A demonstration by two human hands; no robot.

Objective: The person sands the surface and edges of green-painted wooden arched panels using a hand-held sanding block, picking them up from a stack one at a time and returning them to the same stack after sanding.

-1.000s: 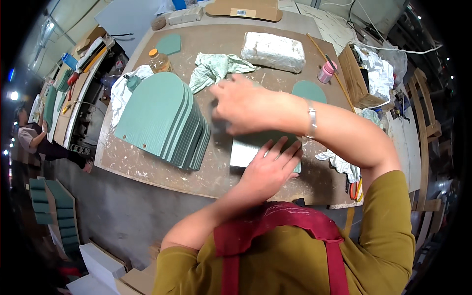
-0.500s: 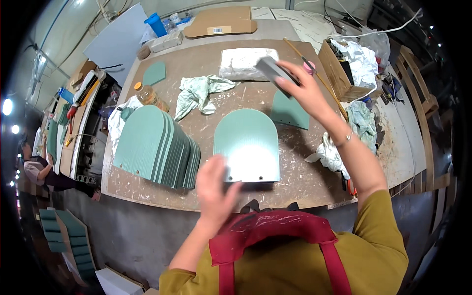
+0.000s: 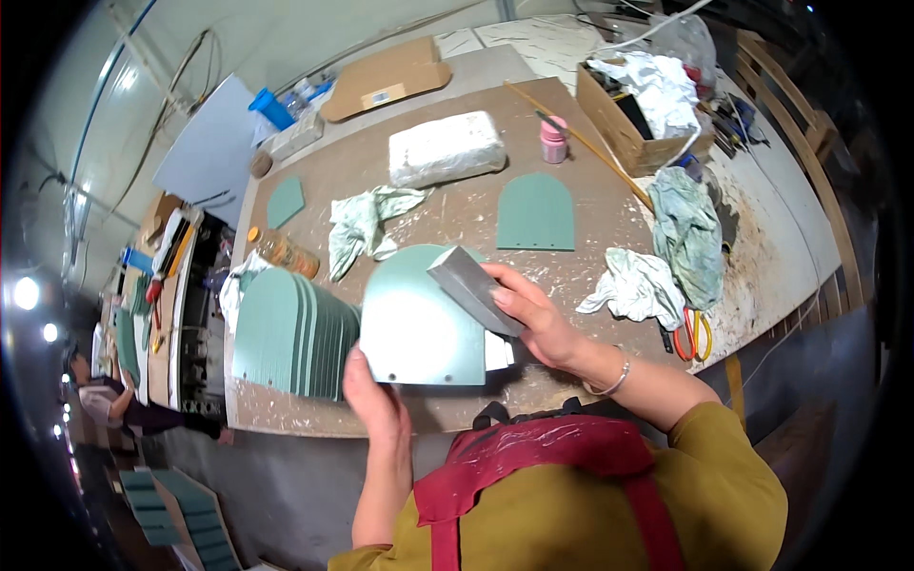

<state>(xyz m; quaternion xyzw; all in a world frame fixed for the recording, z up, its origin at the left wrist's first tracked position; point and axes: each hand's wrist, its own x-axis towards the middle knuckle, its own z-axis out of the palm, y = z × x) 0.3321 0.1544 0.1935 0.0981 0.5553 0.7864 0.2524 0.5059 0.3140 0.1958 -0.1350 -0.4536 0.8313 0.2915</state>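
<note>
My left hand (image 3: 381, 400) grips the lower left corner of a green arched panel (image 3: 419, 328), thumb along its edge and the other fingers mostly hidden. The panel shines under the light and has small holes near its straight edge. In my right hand (image 3: 533, 314) is a grey rectangular block (image 3: 471, 290), which lies at the panel's right edge; whether it touches cannot be made out. A white piece (image 3: 499, 352) shows from under the panel's right side. Just left stands a row of similar green panels (image 3: 286, 333), leaning together.
Farther back are another arched panel (image 3: 536, 214), a white wrapped bundle (image 3: 447, 149), a pink bottle (image 3: 553, 141) and a stained cloth (image 3: 367, 224). An orange-capped jar (image 3: 284, 252) stands left. Rags (image 3: 633, 285) and orange-handled scissors (image 3: 690, 338) lie right.
My right hand has brought the grey block down and nearer, to the panel's right edge. My left hand has closed on the panel's corner. The view has shifted and tilted.
</note>
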